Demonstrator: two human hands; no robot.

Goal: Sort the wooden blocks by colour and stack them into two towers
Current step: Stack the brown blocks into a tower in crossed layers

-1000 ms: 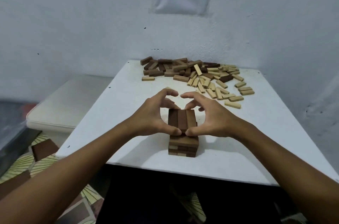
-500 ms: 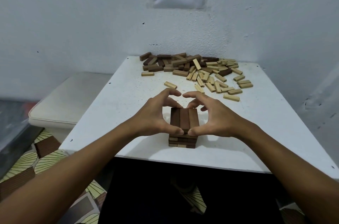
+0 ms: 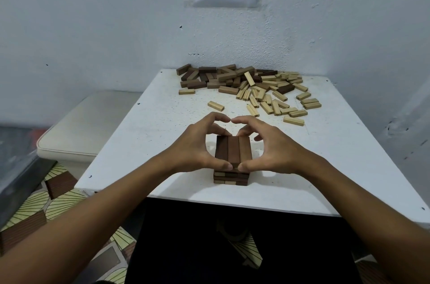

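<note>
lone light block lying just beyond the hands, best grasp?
Judging by its pose: the lone light block lies flat and slanted on the table, with bare table on all sides. Pinch its two long side faces at mid-length, coming from above. The right hand looks nearer its free side.

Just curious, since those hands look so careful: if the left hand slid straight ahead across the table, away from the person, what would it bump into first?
Probably the lone light wooden block lying just beyond the left hand, short of the mixed pile of blocks. Depth is hard to judge, so it might slip just past it.
</note>
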